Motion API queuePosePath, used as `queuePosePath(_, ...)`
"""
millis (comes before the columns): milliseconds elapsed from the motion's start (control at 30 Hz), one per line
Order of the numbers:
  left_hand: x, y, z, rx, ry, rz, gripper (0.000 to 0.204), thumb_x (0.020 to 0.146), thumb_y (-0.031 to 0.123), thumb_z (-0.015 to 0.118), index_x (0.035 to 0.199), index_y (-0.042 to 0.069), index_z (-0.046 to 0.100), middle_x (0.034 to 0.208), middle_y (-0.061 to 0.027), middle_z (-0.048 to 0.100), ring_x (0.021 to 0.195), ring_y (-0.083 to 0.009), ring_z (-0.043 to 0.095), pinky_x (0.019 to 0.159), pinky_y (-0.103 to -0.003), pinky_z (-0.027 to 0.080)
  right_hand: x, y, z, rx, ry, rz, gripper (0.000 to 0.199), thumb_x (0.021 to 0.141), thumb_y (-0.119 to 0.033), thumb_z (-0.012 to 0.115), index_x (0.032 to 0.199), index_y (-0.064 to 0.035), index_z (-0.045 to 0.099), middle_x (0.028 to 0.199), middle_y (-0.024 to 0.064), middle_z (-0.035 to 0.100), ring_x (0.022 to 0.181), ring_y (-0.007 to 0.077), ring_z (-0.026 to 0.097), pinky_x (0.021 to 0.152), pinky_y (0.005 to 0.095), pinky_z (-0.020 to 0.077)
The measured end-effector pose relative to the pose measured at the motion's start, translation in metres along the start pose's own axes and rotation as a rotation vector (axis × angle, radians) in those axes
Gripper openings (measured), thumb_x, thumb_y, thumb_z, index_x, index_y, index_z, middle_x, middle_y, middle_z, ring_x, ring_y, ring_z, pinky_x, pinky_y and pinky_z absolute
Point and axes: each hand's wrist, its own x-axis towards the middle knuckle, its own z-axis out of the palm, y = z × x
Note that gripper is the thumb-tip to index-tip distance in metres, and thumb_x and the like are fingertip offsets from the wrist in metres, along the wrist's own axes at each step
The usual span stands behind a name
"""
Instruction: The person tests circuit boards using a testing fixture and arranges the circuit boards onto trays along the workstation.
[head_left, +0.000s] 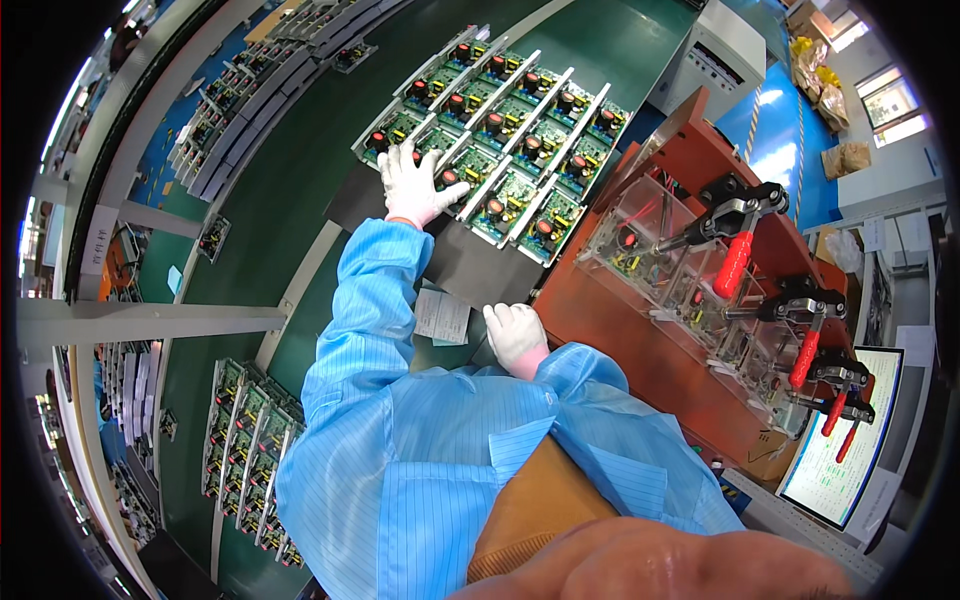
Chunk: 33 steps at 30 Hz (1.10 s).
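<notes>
My left hand [418, 187], in a white glove, is spread over the near left part of a group of green circuit boards [495, 122]. Its fingers reach across boards and pale metal strips in the rows. Black and red round parts stand up from the boards. Under their near edge lies a dark flat sheet [480, 265]. Close to that sheet and to the corner of a red-brown fixture [590, 320], my gloved right hand [517, 335] is held low with its fingers curled in. Whatever those fingers may hold is hidden.
Clear covers [640, 240] and red-handled toggle clamps [735, 265] stand on the fixture. A printed paper [441, 316] lies between my arms. More boards [245, 450] sit at lower left. A grey cabinet [710, 60] is at far right, a lit monitor [845, 440] at lower right.
</notes>
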Motion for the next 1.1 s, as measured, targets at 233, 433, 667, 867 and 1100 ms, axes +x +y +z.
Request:
queuePosePath(233, -0.007, 0.003, 0.005, 0.014, 0.119, 0.01, 0.072, 0.069, 0.065, 0.054, 0.119, 0.014, 0.051, 0.136, -0.0226, 0.026, 0.126, -0.043, 0.021, 0.105, -0.053, 0.008, -0.001, 0.001, 0.001, 0.005, -0.005, 0.003, 0.026, 0.073, -0.013, 0.055, 0.096, -0.0014, 0.053, 0.076, 0.0104, 0.049, 0.063, 0.0268, 0.05, 0.063, 0.0359, 0.0422)
queuePosePath(433, 0.005, -0.008, 0.012, 0.047, 0.154, 0.059, 0.073, 0.069, 0.066, 0.053, 0.12, 0.014, 0.051, 0.136, -0.0227, 0.026, 0.125, -0.043, 0.021, 0.106, -0.053, 0.005, 0.0, -0.002, 0.003, 0.027, -0.01, 0.001, 0.026, 0.073, -0.013, 0.055, 0.096, -0.0014, 0.053, 0.076, 0.0104, 0.049, 0.063, 0.0261, 0.05, 0.063, 0.0355, 0.0421)
queuePosePath(667, -0.015, 0.015, 0.005, -0.365, 0.424, 0.022, 0.077, 0.068, 0.065, 0.056, 0.125, 0.013, 0.046, 0.138, -0.0226, 0.025, 0.126, -0.0444, 0.02, 0.106, -0.053, 0.006, -0.003, 0.003, 0.007, 0.038, -0.015, 0.007, 0.025, 0.073, -0.012, 0.054, 0.095, -0.0011, 0.053, 0.076, 0.0104, 0.048, 0.063, 0.0257, 0.05, 0.064, 0.0352, 0.0423)
queuePosePath(867, -0.077, 0.09, 0.007, -0.371, 0.32, 0.271, 0.076, 0.068, 0.064, 0.055, 0.125, 0.016, 0.047, 0.137, -0.0229, 0.027, 0.125, -0.045, 0.023, 0.104, -0.058, 0.005, 0.003, 0.001, -0.002, 0.037, -0.028, 0.015, 0.02, 0.074, -0.014, 0.053, 0.089, -0.0014, 0.054, 0.076, 0.0113, 0.05, 0.064, 0.027, 0.051, 0.066, 0.0362, 0.0425)
queuePosePath(1100, -0.078, 0.106, 0.034, -0.156, 0.336, 0.279, 0.071, 0.071, 0.064, 0.052, 0.124, 0.018, 0.048, 0.136, -0.0223, 0.028, 0.125, -0.0435, 0.024, 0.103, -0.061, 0.001, 0.002, -0.004, 0.004, 0.261, -0.14, 0.305, 0.016, 0.078, -0.016, 0.05, 0.077, -0.0006, 0.055, 0.072, 0.0161, 0.056, 0.065, 0.0321, 0.053, 0.067, 0.0389, 0.0426)
